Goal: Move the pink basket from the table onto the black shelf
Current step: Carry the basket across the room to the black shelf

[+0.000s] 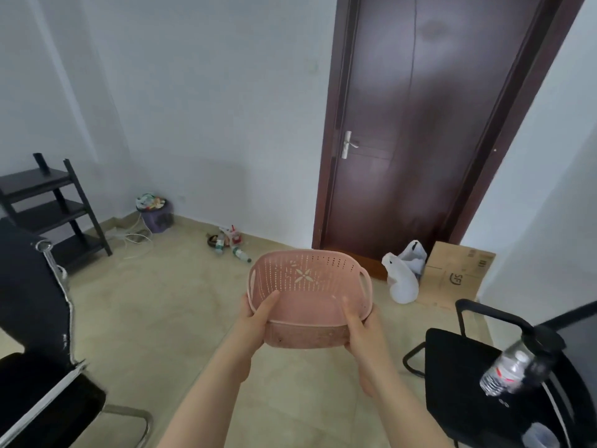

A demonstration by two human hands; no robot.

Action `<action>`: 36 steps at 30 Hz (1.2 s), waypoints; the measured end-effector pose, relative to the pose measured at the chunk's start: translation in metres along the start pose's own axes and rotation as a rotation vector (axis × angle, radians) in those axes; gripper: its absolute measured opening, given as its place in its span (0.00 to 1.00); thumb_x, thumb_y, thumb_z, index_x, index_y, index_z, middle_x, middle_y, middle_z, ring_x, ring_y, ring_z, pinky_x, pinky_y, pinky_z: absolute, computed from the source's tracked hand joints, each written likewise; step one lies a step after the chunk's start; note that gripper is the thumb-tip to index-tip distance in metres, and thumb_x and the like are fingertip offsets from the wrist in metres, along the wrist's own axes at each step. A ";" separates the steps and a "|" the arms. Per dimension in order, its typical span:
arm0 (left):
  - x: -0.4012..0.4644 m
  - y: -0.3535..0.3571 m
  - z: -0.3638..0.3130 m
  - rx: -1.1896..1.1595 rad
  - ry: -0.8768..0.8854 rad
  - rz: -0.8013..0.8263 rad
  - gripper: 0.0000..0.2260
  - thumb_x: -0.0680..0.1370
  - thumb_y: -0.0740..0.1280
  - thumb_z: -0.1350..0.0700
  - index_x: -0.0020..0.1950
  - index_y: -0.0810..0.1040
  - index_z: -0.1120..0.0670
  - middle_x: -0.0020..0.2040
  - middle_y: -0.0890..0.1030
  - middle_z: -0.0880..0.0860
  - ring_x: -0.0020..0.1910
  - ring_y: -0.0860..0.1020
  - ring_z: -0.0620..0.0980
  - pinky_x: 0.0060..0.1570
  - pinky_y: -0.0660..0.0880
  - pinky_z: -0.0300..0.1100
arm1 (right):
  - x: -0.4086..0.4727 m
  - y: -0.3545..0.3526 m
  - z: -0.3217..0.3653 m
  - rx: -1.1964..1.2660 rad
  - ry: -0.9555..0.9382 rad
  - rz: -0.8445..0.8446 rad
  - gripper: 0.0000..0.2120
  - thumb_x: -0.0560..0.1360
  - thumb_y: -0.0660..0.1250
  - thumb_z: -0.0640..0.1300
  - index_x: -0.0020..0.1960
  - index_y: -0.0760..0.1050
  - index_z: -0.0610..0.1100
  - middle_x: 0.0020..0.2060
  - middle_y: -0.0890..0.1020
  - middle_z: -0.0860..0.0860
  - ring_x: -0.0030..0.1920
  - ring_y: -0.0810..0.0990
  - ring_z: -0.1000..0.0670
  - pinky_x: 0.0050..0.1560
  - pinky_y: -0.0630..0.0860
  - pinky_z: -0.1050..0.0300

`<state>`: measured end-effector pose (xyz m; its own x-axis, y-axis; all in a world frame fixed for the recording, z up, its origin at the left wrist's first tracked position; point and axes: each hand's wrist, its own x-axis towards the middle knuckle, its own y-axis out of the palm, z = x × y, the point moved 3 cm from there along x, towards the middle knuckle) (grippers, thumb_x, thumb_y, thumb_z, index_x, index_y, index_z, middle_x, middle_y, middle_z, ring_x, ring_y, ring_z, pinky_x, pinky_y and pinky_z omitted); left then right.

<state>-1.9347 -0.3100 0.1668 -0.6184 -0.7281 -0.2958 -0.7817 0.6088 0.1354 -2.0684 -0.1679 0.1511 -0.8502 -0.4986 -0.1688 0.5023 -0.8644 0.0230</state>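
Observation:
I hold a pink perforated basket (310,286) in the air over the floor, tilted so its inside faces me. My left hand (258,321) grips its near left rim, thumb inside. My right hand (358,331) grips the near right rim the same way. The black shelf (55,208), three tiers, stands against the left wall, far to the left of the basket. Its tiers look bare apart from a dark post on top.
A black office chair (35,318) is at my near left, another black chair (484,376) with a plastic bottle (513,367) at near right. A purple bin (156,215), bottles (231,244), white bags (402,279) and a cardboard box (455,273) lie near a closed brown door (420,124).

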 end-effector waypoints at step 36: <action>0.461 -0.094 -0.156 -0.189 0.073 -0.456 0.19 0.78 0.66 0.45 0.67 0.65 0.42 0.55 0.77 0.41 0.50 0.76 0.39 0.45 0.74 0.41 | 0.503 0.319 0.080 -0.129 -0.016 0.477 0.23 0.76 0.65 0.60 0.65 0.69 0.48 0.59 0.79 0.54 0.58 0.78 0.51 0.58 0.74 0.50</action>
<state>-2.1587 -0.7524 0.1652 -0.2086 -0.9314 -0.2984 -0.9708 0.1601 0.1790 -2.3485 -0.6996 0.1524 -0.5225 -0.8385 -0.1545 0.8507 -0.5249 -0.0286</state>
